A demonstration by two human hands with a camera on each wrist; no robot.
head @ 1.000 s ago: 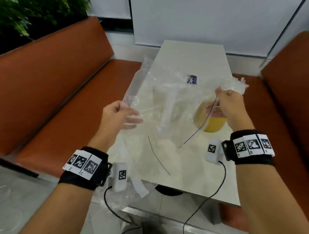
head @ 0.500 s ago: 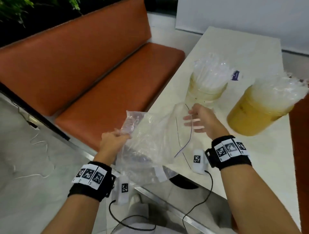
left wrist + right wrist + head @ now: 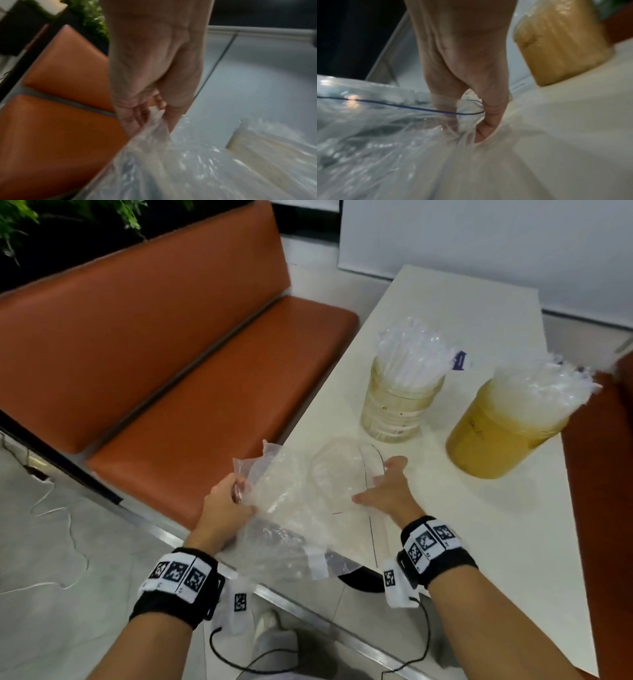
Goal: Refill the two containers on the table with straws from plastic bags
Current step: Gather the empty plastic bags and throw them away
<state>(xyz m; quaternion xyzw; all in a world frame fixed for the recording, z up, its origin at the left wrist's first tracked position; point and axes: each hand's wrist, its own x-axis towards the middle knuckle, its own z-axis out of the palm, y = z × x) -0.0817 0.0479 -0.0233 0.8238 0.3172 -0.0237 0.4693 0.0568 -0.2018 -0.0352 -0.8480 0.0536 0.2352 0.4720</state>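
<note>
A clear container [image 3: 394,412] and a yellow container [image 3: 493,440] stand on the white table [image 3: 479,542], both packed with wrapped straws [image 3: 411,354]. An empty, crumpled clear plastic bag [image 3: 291,508] lies over the table's near left corner. My left hand [image 3: 229,501] pinches the bag's left edge, and the left wrist view shows the plastic bunched between the fingers of the left hand [image 3: 150,112]. My right hand [image 3: 383,487] lies spread on the bag's right side; in the right wrist view the film drapes over the fingers [image 3: 445,108].
An orange bench [image 3: 171,354] runs along the table's left side, and another bench [image 3: 603,474] stands on the right. A purple label [image 3: 459,360] lies behind the clear container. A white cord [image 3: 68,529] trails over the grey floor at left.
The bag came down from in front of the containers to the table's near left corner. My right hand let go of its top and now lies spread on it.
</note>
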